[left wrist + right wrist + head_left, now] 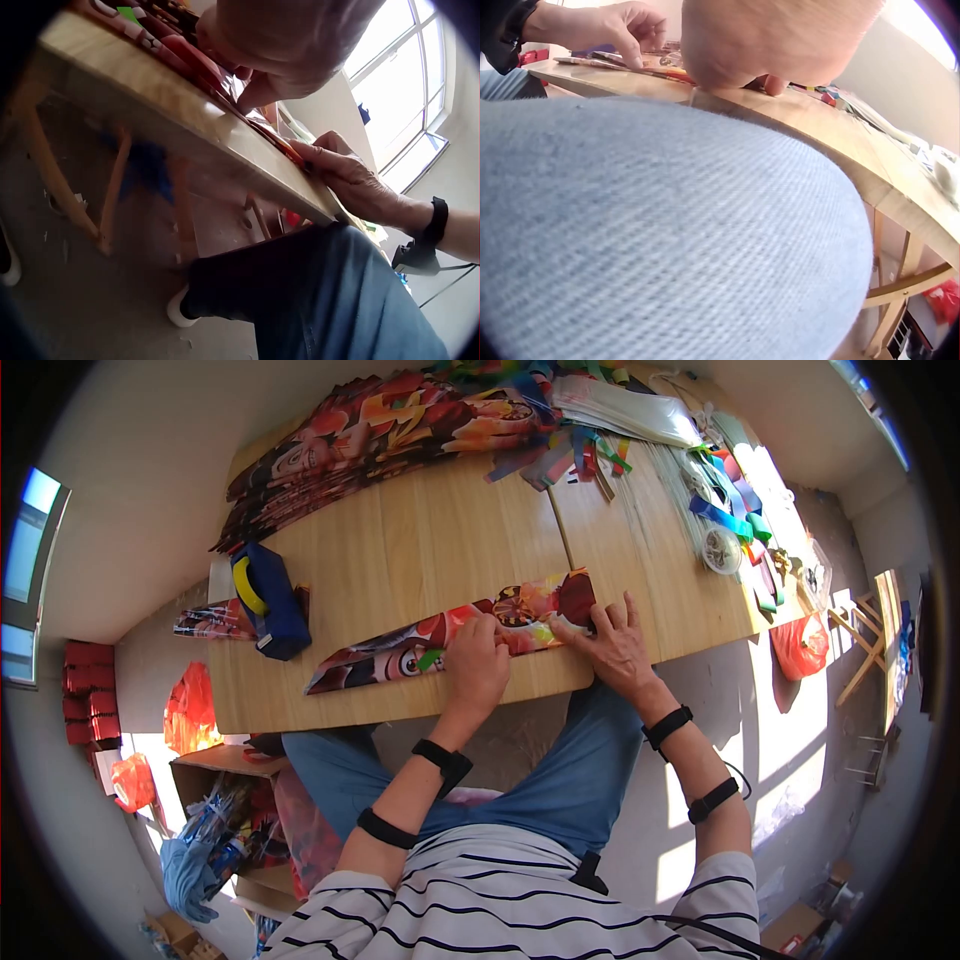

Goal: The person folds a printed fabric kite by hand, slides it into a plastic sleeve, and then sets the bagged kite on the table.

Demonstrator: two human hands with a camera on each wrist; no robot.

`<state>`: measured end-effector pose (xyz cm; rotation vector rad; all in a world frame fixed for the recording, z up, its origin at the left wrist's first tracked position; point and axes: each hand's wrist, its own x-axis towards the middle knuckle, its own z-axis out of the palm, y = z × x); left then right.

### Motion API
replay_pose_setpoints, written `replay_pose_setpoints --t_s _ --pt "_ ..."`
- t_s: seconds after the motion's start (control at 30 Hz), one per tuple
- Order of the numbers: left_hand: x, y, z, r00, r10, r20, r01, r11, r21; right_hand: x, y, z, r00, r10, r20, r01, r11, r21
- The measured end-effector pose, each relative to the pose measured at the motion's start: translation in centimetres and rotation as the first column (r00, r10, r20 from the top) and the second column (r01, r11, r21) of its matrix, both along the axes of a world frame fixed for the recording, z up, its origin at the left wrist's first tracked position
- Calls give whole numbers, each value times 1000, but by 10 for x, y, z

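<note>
A long folded printed sheet (pixel 400 650), red and dark with a cartoon face, lies slantwise near the table's front edge. On its middle, the left hand (pixel 477 668) has curled fingers that pinch the sheet; a small green patch shows beside them. At the sheet's right end, the right hand (pixel 615 650) rests with fingers spread, its thumb and forefinger on the material. The left wrist view has the left hand (pixel 289 45) at the sheet's edge and the right hand (pixel 360 184) beyond. The right wrist view shows the left hand (pixel 634 30) bent over the sheet; the right fingertips are mostly hidden.
Stacked printed sheets (pixel 330 450) cover the table's back left. A blue case (pixel 272 600) with a yellow handle stands at the left. Clear plastic sleeves (pixel 625 408), coloured ribbons (pixel 735 510) and a tape roll (pixel 721 550) lie at the right. An open carton (pixel 225 760) sits below left.
</note>
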<state>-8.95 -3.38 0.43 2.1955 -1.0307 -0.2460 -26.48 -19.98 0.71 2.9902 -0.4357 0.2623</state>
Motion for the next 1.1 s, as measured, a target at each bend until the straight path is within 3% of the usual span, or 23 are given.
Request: replay_pose_setpoints --t_s 0.07,0.17,0.27,0.43,0.53,0.63,0.73,0.83,0.93,1.1 --pt "-4 0 9 925 -113 363 94 993 70 0 1 0 1000 1 1 -1 1000 5" --pt "-4 -4 8 768 -305 563 334 941 53 1 0 -2 1000 9 27 -9 1000 -8" --pt "-4 -5 -16 739 -435 515 437 891 124 0 1 2 1000 8 26 -8 1000 -8" --pt "-2 3 -19 767 -454 453 445 885 134 -5 -2 9 999 -18 40 17 999 32" --pt "0 5 -17 796 -477 372 466 876 126 -9 3 14 973 -124 195 101 987 124" --pt "2 7 -16 799 -495 342 488 865 112 -10 7 20 952 -207 224 178 973 144" --pt "0 7 -16 798 -495 344 491 865 104 -4 7 19 903 -388 183 270 847 459" --pt "-1 6 -15 801 -491 342 488 867 101 4 1 15 877 -449 172 321 813 487" --pt "-2 5 -15 798 -496 344 486 866 120 17 4 13 955 -262 139 258 965 48" --pt "-2 5 -15 786 -507 354 476 861 177 30 21 14 998 -19 57 9 983 186"
